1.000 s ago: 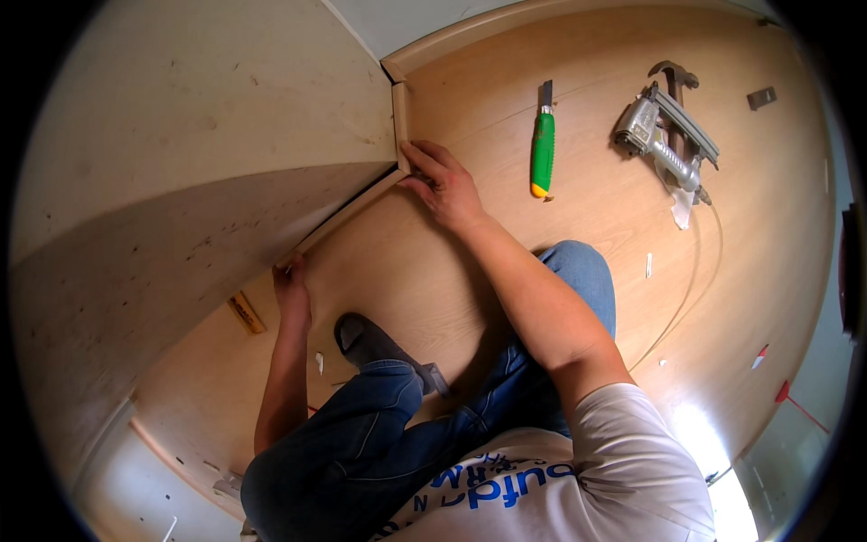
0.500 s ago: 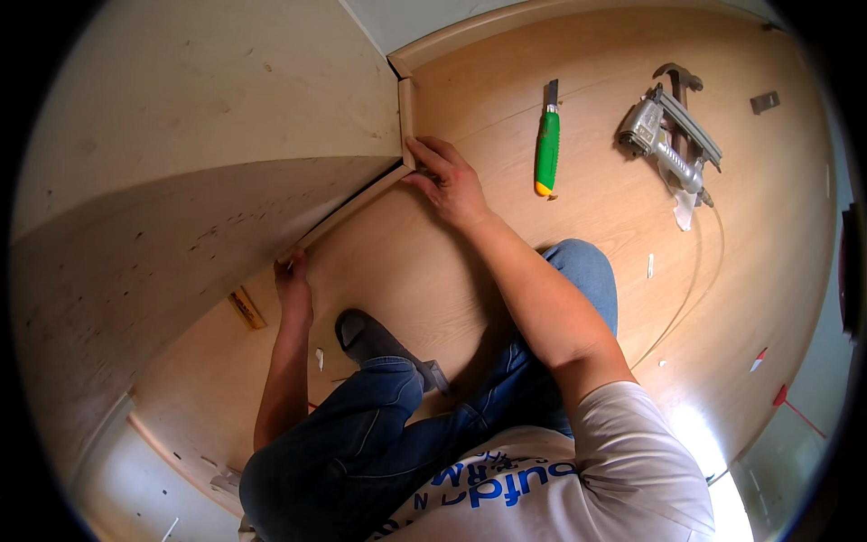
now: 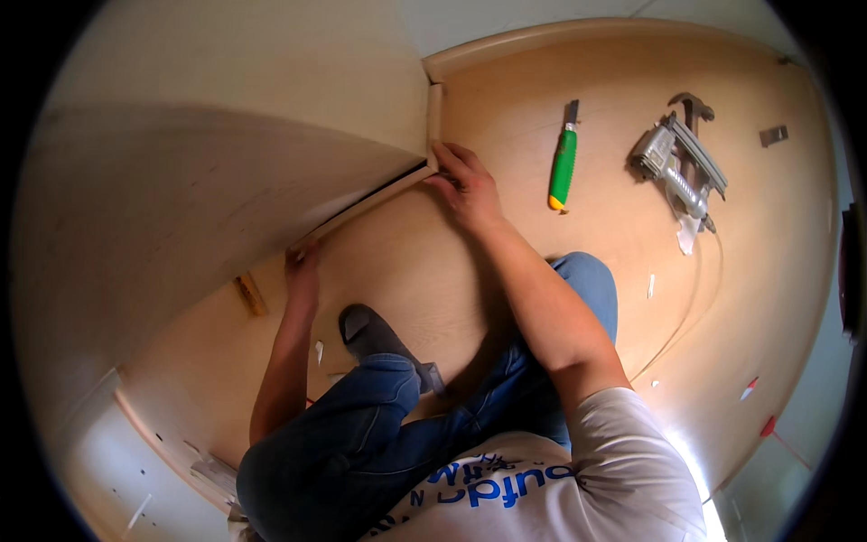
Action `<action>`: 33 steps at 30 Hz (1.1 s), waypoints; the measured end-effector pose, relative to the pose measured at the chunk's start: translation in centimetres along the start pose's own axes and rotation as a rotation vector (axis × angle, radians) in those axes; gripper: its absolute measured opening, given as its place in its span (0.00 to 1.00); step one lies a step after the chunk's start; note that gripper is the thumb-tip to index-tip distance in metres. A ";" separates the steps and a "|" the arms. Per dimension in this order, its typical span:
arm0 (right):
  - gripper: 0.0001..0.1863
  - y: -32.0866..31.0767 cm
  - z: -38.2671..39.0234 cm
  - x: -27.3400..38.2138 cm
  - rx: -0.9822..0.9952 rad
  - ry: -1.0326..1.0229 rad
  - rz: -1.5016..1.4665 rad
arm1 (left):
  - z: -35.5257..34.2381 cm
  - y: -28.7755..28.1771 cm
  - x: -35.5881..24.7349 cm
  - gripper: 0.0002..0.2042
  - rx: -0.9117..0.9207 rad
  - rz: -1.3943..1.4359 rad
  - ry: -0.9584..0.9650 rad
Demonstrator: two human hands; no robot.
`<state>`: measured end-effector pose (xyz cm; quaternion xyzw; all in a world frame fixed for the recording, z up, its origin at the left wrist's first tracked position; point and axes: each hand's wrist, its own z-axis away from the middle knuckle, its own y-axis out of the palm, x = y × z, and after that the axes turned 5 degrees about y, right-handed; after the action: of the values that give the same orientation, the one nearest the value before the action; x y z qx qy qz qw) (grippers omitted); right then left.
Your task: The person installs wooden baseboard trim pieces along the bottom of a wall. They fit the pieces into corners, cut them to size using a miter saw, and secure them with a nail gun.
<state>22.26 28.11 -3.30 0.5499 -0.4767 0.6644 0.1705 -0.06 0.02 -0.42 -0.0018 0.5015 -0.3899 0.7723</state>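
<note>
My right hand (image 3: 470, 194) has its thumb and fingers closed on the wooden trim strip (image 3: 388, 194) at the corner, where it meets a short trim piece (image 3: 435, 113). My left hand (image 3: 302, 269) grips the strip's other end, its fingertips partly hidden. The strip runs along the foot of a pale, marked panel (image 3: 253, 63), with a dark gap between them near the corner. To the right of my right hand lies a green-and-yellow utility knife (image 3: 563, 167).
A silver nail gun (image 3: 659, 149) lies over a claw hammer (image 3: 691, 102) on the wood floor (image 3: 506, 99), its thin hose running toward me. A yellow object (image 3: 251, 294), small scraps and a metal piece (image 3: 773, 135) lie about. My bent legs (image 3: 334, 434) occupy the lower middle.
The view has shifted, so the corner, knife and tools appear slightly lower and farther right. Both hands remain on the strip, with little visible movement relative to it.
</note>
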 end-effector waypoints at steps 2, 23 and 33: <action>0.30 0.4 0.2 0.4 0.033 0.003 -0.042 | -0.9 -1.8 2.9 0.28 0.005 -0.020 0.014; 0.29 2.8 0.6 -3.8 0.029 -0.011 -0.288 | 1.6 -21.5 10.3 0.38 -0.447 -0.728 -0.106; 0.31 1.8 0.4 -4.2 0.102 0.055 -0.160 | 1.8 -16.6 7.7 0.27 -0.285 -0.623 0.190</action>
<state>22.56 28.13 -7.88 0.5756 -0.3918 0.6869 0.2081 -7.12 -16.90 1.10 -0.2260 0.5958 -0.5315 0.5580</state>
